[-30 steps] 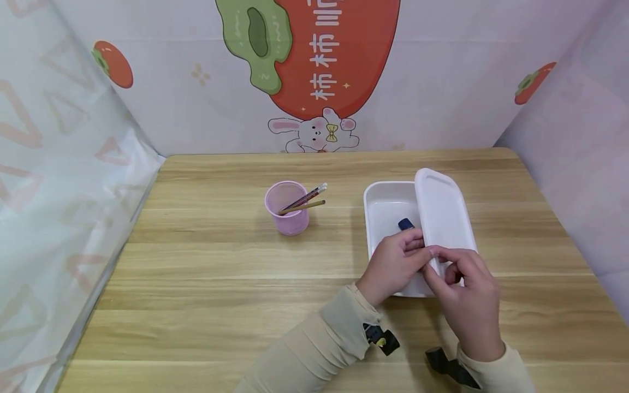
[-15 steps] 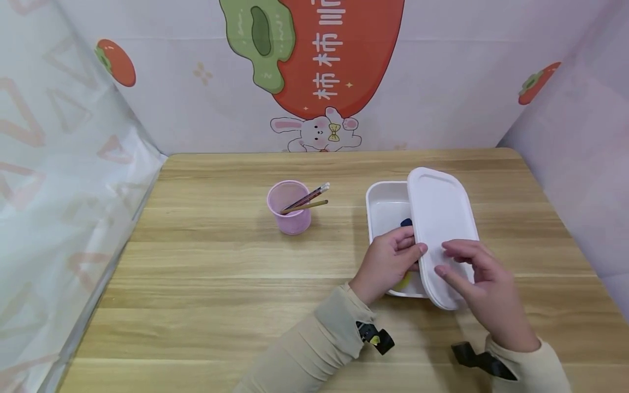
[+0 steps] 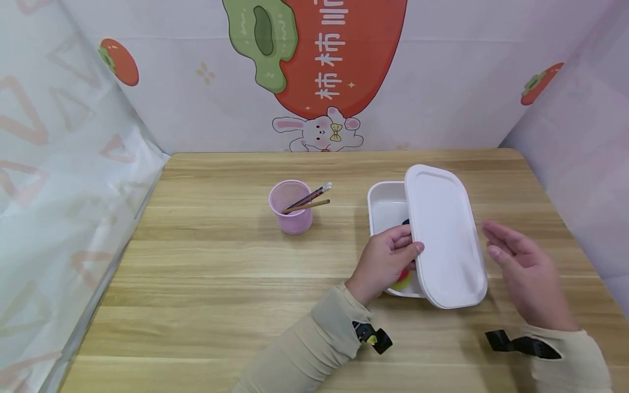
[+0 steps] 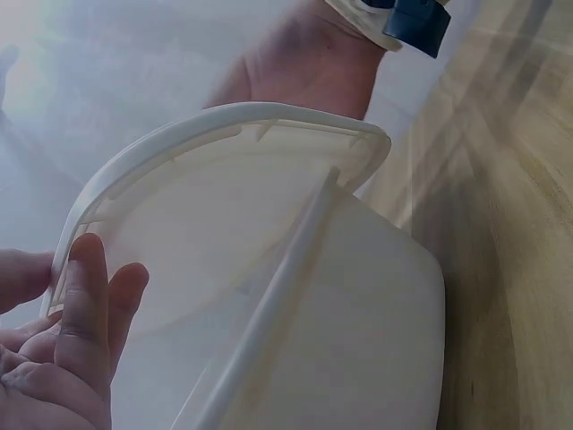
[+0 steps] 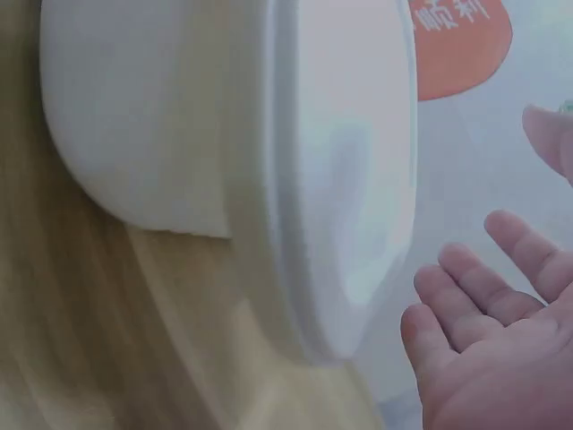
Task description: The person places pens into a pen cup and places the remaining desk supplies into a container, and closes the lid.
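Note:
My left hand (image 3: 385,262) pinches the left edge of a white lid (image 3: 444,240), thumb on top and fingers beneath. The lid lies tilted over a white plastic box (image 3: 388,210), covering its right side and leaving a strip open on the left. Inside that strip a dark blue thing (image 3: 405,221) and a red and yellow thing (image 3: 403,279) show partly, mostly hidden by hand and lid. In the left wrist view the lid's underside (image 4: 206,197) stands raised above the box rim. To the right of the lid, my right hand (image 3: 528,273) is off it, fingers extended and holding nothing.
A pink cup (image 3: 293,221) with several pencils (image 3: 309,199) leaning in it stands left of the box on the wooden table (image 3: 221,284). A printed cloth (image 3: 442,98) hangs behind the table's back edge.
My right hand has let go of the lid and moved away to the right. My left hand keeps its hold, and the lid now lies flatter, with more of its top showing.

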{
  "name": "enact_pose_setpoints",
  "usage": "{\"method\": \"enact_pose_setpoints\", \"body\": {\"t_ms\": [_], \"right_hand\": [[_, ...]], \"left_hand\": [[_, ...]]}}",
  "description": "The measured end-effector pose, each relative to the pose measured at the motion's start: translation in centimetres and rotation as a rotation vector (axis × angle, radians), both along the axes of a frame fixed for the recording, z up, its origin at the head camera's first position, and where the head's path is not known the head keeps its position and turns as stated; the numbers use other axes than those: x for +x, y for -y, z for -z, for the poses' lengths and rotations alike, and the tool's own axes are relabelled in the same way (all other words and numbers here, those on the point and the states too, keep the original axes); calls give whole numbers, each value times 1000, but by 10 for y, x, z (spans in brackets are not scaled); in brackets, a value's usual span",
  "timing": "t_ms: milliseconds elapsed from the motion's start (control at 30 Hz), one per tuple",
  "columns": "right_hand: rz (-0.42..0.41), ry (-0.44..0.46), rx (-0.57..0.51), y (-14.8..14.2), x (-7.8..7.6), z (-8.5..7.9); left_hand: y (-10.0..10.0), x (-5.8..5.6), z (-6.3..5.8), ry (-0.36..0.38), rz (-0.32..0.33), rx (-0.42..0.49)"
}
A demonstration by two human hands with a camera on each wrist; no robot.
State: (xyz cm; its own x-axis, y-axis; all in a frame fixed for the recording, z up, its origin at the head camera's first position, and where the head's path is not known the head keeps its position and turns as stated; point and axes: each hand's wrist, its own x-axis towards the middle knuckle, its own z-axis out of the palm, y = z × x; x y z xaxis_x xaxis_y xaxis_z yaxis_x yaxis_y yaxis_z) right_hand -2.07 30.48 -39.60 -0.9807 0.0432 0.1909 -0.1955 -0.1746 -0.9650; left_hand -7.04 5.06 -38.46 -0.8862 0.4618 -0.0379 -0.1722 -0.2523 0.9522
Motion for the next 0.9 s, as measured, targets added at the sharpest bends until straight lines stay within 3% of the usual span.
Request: {"method": "enact_pose_setpoints", "body": {"t_ms": [233, 433, 700, 800, 900], "right_hand": [[-39, 143, -82, -9, -2, 12], [-5, 235, -170, -9, -5, 14], [101, 345, -15, -6, -7, 10], [142, 340, 24, -2, -7, 9], [217, 342, 144, 2, -7, 7]], "left_hand": [[3, 1, -2, 1, 6, -2], [7, 0, -3, -11, 12, 1], [10, -1, -3, 2, 8, 2], [12, -1, -2, 7, -26, -21], [13, -3, 0, 1, -77, -40]]}}
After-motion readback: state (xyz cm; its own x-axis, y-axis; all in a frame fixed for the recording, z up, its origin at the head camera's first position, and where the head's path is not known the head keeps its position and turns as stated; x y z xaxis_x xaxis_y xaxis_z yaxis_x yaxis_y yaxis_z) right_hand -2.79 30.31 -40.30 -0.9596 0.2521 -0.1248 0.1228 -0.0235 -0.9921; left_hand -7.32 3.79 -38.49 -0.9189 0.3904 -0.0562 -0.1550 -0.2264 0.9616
